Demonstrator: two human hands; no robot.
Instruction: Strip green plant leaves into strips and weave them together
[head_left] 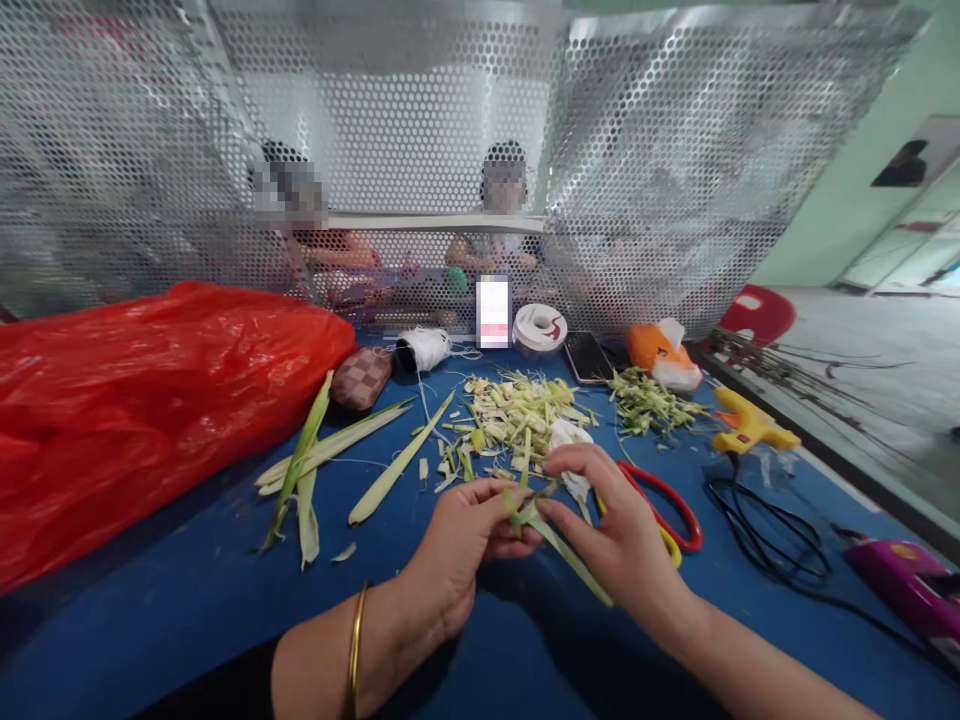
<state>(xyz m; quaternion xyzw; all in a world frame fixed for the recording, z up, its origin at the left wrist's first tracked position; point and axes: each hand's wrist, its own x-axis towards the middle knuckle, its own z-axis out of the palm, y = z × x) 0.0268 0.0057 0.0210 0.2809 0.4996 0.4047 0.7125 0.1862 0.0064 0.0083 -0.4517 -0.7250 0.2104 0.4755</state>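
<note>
In the head view, my left hand (472, 525) pinches a folded pale green leaf strip (574, 568) that looks like corn husk. My right hand (619, 525) has its thumb and fingers closed at the same strip, whose loose end slants down to the right below the fingers. Just beyond both hands lies a heap of cut leaf scraps (517, 405), with a crumpled white tissue (568, 435) at its near edge. Scissors with red and yellow handles (686, 515) lie partly hidden behind my right hand. Longer leaf pieces (401, 460) rest to the left.
A red plastic bag (165, 410) fills the left side. White thread (427, 348), a phone (589, 357), a ribbon spool (540, 328) and a tissue pack (664, 355) stand along the back. At right are a yellow glue gun (754, 425), its black cord and a purple device (907, 580). Two people sit behind perforated sheeting.
</note>
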